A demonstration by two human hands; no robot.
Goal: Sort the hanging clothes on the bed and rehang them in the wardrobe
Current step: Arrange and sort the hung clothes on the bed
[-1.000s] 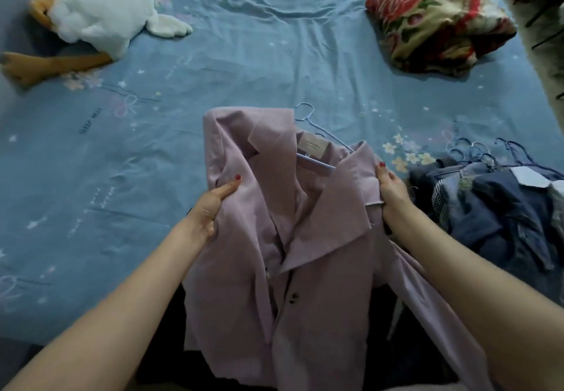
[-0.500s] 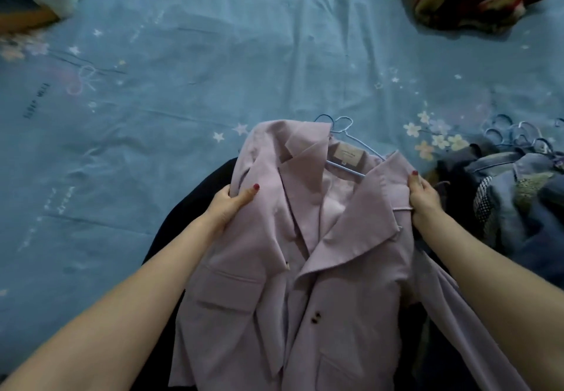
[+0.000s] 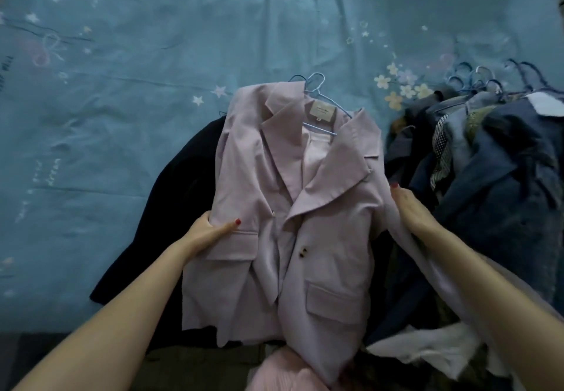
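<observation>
Sorting underway | I see lilac blazer (image 3: 305, 223) on hanger (image 3: 317, 85), atop dark garment (image 3: 171, 207) at bed (image 3: 152, 55) near edge | left hand (image 3: 207, 232) fingers pinch its side, right hand (image 3: 412, 213) fingers flat on sleeve | denim pile (image 3: 488, 162) unsorted, nothing rehung.

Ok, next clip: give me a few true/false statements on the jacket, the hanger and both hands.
1. The lilac jacket lies face up on a dark garment. True.
2. The jacket is off its hanger. False: the blue wire hanger sits in its collar.
3. The left hand has its thumb on the jacket front, near the pocket flap. True.
4. The right hand holds a hanger hook. False: it is at the jacket's sleeve side.
5. A pile of blue clothes on hangers lies right of the jacket. True.
</observation>
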